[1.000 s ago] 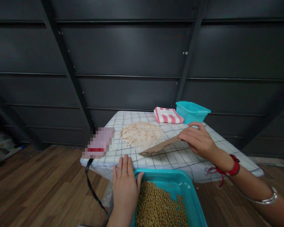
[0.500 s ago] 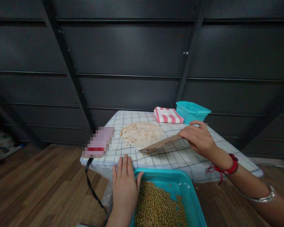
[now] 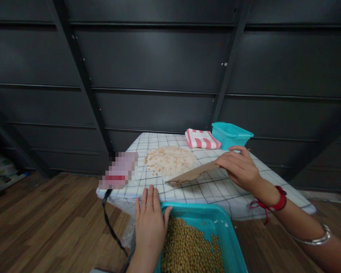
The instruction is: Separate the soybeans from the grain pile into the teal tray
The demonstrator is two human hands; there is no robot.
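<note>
My right hand (image 3: 240, 168) pinches a brown cardboard piece (image 3: 191, 173) by its right end. The cardboard slants down to the left, its low edge near the tablecloth at the front of a pale heap of rice-like grains (image 3: 173, 161). Yellowish beans lie scattered over the heap, mostly on its left side. My left hand (image 3: 151, 223) lies flat with fingers stretched out at the table's front edge, its thumb over the rim of a teal tub (image 3: 227, 218). Greenish-brown beans (image 3: 190, 246) fill much of that tub, whose near end is out of view.
A checked white cloth (image 3: 213, 187) covers the table. Behind the heap lie a folded pink-and-white striped cloth (image 3: 201, 139) and a second teal tub (image 3: 233, 132). A blurred pink object (image 3: 121, 170) with a black strap is at the left edge. A dark panelled wall (image 3: 156, 57) stands behind.
The cardboard's low tip has shifted slightly left and toward me, with my right hand moving only a little. My left hand and the tub of beans stay put.
</note>
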